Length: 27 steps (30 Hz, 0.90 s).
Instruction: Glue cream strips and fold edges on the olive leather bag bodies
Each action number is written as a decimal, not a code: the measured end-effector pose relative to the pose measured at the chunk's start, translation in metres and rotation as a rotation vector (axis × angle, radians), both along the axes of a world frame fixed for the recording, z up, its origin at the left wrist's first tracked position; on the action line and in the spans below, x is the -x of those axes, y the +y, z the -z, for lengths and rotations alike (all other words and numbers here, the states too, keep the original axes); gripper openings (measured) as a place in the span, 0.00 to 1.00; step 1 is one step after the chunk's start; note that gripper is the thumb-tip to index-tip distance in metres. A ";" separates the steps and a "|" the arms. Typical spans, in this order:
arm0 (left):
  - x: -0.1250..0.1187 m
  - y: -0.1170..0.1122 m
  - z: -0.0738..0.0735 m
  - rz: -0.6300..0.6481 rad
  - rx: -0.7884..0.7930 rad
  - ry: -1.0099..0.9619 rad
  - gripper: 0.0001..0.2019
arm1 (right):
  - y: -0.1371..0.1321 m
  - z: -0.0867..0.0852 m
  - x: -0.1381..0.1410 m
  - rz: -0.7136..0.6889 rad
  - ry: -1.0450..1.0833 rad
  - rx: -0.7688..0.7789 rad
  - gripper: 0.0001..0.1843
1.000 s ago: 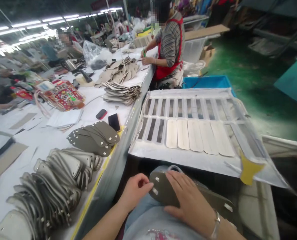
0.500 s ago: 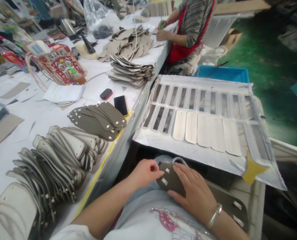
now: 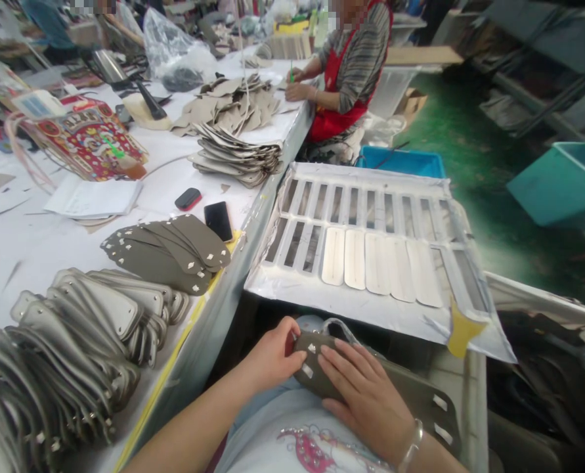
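Observation:
Across my lap lies a long, rounded, dark grey-brown leather-like panel (image 3: 415, 387) with small white tabs near both ends. My left hand (image 3: 275, 355) is at its left end, thumb and fingers pinched at the edge. Exactly what is between those fingertips is hidden. My right hand (image 3: 364, 394) rests flat on the panel, its fingers stretched out beside the left tabs. Similar panels with white tabs (image 3: 174, 246) lie fanned out on the table to my left. Nearer to me, a long row of pale-faced panels (image 3: 100, 309) with small studs leans in a stack.
A white slotted rack (image 3: 272, 279) in front of me carries several cream strips (image 3: 354, 256). A phone (image 3: 218, 220) and a small black-and-red case (image 3: 188, 198) lie on the table. Beyond sits a co-worker in a red apron (image 3: 331, 121). Blue bins (image 3: 405, 161) stand past the rack.
My view has swung to the right, so the table and rack sit further left. My right hand lies flatter on the panel; the left keeps its pinch at the edge.

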<state>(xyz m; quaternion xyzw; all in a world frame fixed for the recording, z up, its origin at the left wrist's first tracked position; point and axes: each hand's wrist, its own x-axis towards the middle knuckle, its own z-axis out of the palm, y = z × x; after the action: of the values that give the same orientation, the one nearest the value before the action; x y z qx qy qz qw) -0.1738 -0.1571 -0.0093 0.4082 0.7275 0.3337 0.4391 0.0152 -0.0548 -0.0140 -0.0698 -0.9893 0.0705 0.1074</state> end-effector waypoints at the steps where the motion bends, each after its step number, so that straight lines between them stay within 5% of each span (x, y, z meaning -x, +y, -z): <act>1: 0.000 0.001 -0.001 0.017 0.002 0.018 0.11 | 0.000 -0.002 -0.002 0.001 -0.008 0.003 0.26; 7: 0.007 0.004 -0.015 0.166 -0.023 0.308 0.18 | 0.017 -0.012 -0.035 0.076 -0.187 0.175 0.37; 12: -0.012 0.024 -0.019 0.602 -0.244 0.558 0.43 | 0.026 -0.010 -0.066 0.267 -0.250 0.268 0.46; 15: -0.032 0.037 -0.014 0.745 -0.222 0.644 0.45 | 0.025 -0.008 -0.066 0.293 -0.234 0.284 0.43; 21: -0.038 0.041 -0.012 0.737 -0.226 0.683 0.36 | 0.022 -0.005 -0.063 0.318 -0.202 0.289 0.40; 27: -0.051 0.037 -0.011 0.706 -0.260 0.784 0.38 | 0.018 -0.003 -0.071 0.321 -0.115 0.263 0.40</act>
<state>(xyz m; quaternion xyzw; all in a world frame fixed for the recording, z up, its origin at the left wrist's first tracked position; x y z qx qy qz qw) -0.1226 -0.1198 0.0018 0.7726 0.6080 0.0758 0.1661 0.0859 -0.0369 -0.0110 -0.2437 -0.9523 0.1767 0.0504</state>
